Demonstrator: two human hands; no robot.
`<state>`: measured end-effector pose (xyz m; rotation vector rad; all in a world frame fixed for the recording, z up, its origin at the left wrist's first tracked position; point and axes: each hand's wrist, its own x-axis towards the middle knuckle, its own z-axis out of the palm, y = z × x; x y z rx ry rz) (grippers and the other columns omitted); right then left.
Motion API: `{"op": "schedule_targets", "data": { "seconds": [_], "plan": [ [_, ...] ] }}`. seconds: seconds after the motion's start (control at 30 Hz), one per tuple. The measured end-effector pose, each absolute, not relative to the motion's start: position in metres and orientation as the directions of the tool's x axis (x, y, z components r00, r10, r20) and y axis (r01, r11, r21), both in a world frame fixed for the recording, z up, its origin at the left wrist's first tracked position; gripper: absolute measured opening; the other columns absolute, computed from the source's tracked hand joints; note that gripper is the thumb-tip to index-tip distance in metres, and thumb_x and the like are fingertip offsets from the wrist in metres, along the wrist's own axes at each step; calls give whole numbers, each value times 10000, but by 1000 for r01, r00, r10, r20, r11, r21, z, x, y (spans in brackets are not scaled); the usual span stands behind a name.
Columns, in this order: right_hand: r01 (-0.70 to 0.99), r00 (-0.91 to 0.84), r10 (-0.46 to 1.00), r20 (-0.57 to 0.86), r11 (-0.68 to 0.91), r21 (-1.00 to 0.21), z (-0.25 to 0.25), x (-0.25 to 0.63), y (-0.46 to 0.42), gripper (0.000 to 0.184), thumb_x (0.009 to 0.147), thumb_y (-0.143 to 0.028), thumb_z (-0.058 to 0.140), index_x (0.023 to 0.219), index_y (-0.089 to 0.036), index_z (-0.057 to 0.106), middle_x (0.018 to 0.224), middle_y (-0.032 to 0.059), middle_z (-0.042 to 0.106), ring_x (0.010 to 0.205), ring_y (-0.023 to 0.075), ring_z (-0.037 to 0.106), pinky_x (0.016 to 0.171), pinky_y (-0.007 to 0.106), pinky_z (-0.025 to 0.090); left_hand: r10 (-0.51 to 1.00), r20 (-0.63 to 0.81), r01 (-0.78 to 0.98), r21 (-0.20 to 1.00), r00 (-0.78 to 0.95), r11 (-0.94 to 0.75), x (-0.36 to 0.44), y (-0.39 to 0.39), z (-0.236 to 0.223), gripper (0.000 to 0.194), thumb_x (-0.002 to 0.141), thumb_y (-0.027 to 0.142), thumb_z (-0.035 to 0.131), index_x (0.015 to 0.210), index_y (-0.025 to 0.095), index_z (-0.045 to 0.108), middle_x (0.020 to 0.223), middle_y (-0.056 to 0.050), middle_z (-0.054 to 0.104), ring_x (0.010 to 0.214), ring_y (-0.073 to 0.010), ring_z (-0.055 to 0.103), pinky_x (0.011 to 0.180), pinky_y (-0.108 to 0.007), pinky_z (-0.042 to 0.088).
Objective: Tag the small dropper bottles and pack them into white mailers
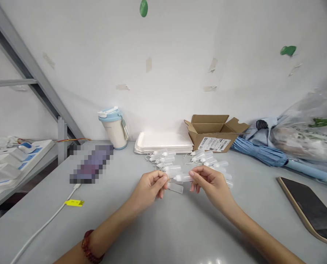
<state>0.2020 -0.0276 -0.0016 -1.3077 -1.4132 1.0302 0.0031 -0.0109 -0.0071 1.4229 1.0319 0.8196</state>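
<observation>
1 sm clear bottle (183, 178), ctr frame, below mid-ht: r hand (214, 183) pinches base end, best light & level to spare soft walls; l hand (151, 186) closed by thin tip, contents can't tell, best in line.

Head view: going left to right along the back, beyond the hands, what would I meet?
Power strip, cup, white envelopes, open cardboard box, blue umbrella.

bottle (182, 178) — base hidden by right hand (211, 183) | box label (215, 144) — print too small | plastic bag (308, 137) cut off right
</observation>
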Motion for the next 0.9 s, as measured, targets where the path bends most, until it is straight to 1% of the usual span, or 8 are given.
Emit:
{"op": "schedule_targets", "data": {
  "seconds": [0.27, 0.6, 0.9],
  "plan": [
    [223, -22, 995, 95, 97, -970, -4, 202, -30, 273, 790, -440, 588, 779, -167, 583, 537, 9, 638, 501, 126, 580, 521, 238, 468, 910, -69, 155, 988, 409, 5, 3, -11, -12, 298, 830, 399, 480, 660, 155, 499, 531, 49, 454, 455, -68, 415, 503, -209, 342],
    [250, -25, 996, 89, 93, -964, 2, 205, -29, 295, 776, -460, 596, 757, -167, 576, 520, 10, 630, 495, 138, 585, 518, 250, 475, 918, -79, 148, 989, 389, 23, 3, -10, -13, 309, 829, 425, 479, 680, 156, 512, 542, 43, 457, 463, -76, 417, 508, -216, 340],
    [255, -33, 996, 81, 87, -963, 3, 205, -29, 312, 767, -479, 600, 744, -169, 577, 503, 10, 624, 482, 140, 578, 513, 257, 472, 907, -89, 143, 989, 411, 32, 4, -12, -12, 311, 819, 424, 491, 652, 161, 500, 545, 52, 452, 462, -73, 412, 519, -217, 344]
  ]
}}
